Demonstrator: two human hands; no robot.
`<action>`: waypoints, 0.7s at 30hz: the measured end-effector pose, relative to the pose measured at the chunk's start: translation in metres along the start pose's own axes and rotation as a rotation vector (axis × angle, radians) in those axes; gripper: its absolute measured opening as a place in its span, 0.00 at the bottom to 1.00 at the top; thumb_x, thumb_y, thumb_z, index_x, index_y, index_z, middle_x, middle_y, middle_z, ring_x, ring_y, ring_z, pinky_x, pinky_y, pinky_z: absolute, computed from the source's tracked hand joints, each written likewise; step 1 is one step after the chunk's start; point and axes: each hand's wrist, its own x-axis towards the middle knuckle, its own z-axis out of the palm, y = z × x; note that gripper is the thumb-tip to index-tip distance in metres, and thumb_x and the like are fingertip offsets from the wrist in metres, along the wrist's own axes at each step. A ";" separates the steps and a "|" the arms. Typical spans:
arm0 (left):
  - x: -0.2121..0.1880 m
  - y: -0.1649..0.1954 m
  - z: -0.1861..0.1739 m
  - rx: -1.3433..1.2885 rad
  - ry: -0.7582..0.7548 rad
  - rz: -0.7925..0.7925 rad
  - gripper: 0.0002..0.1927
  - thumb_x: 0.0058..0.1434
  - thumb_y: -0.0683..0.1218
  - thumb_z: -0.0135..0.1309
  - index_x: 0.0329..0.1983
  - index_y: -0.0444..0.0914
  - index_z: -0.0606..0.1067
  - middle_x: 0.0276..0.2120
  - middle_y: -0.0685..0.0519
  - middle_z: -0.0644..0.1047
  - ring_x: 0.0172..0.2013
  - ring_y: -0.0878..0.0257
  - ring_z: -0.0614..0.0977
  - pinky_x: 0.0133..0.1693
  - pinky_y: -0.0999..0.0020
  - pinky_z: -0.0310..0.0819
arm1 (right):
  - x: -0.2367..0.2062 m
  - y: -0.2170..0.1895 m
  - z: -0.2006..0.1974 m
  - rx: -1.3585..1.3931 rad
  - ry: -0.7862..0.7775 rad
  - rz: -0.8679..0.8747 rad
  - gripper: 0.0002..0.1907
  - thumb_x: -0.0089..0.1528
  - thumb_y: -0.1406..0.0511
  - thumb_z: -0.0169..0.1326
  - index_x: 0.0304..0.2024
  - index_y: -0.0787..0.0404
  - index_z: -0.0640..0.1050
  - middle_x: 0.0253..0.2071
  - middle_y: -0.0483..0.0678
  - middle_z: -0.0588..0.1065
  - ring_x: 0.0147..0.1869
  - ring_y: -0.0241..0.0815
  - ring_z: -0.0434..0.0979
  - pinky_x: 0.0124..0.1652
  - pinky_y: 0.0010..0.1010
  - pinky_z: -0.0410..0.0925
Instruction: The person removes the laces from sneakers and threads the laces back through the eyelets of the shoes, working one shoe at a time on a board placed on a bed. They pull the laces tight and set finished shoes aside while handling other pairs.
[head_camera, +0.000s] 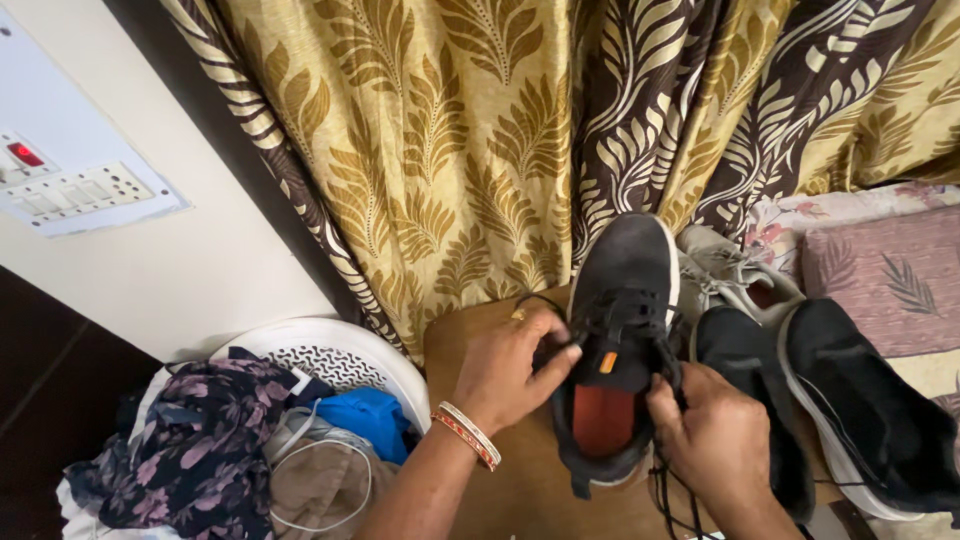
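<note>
Black sneaker (622, 300) with red insole sits toe-away on a brown wooden surface (470, 340), in front of the curtain. Left hand (505, 370) pinches the black laces (590, 322) at the shoe's left side near the tongue, bangles (468, 435) on the wrist. Right hand (715, 435) is closed on the laces at the shoe's right side, lace ends hanging below. Hands apart, one each side of the shoe opening. Just right: a second black sneaker (745, 375), a third dark shoe (865, 405), a grey shoe (725, 270) behind. Left: white laundry basket (345, 350) full of clothes (225, 440). Gold leaf-pattern curtain (480, 130) behind; switchboard (65, 185) on wall upper left.
</note>
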 end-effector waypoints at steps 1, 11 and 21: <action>0.000 0.005 -0.001 -0.005 0.027 -0.005 0.11 0.62 0.51 0.62 0.40 0.41 0.76 0.31 0.52 0.80 0.31 0.54 0.83 0.33 0.59 0.75 | -0.001 -0.001 0.001 -0.028 0.014 -0.015 0.15 0.60 0.58 0.57 0.27 0.63 0.75 0.28 0.57 0.76 0.32 0.62 0.77 0.31 0.49 0.68; 0.014 0.030 0.013 0.082 0.041 0.253 0.09 0.55 0.47 0.64 0.35 0.43 0.76 0.35 0.55 0.77 0.42 0.55 0.80 0.43 0.60 0.77 | -0.003 -0.017 -0.003 -0.040 0.033 -0.163 0.12 0.58 0.60 0.58 0.27 0.61 0.76 0.26 0.52 0.74 0.30 0.57 0.77 0.30 0.45 0.68; 0.004 0.001 0.013 0.182 0.183 0.224 0.08 0.62 0.48 0.62 0.35 0.41 0.76 0.37 0.52 0.79 0.39 0.54 0.81 0.38 0.60 0.77 | 0.006 -0.011 -0.020 -0.250 -0.059 -0.055 0.14 0.54 0.54 0.62 0.29 0.56 0.80 0.28 0.48 0.76 0.30 0.54 0.79 0.29 0.43 0.69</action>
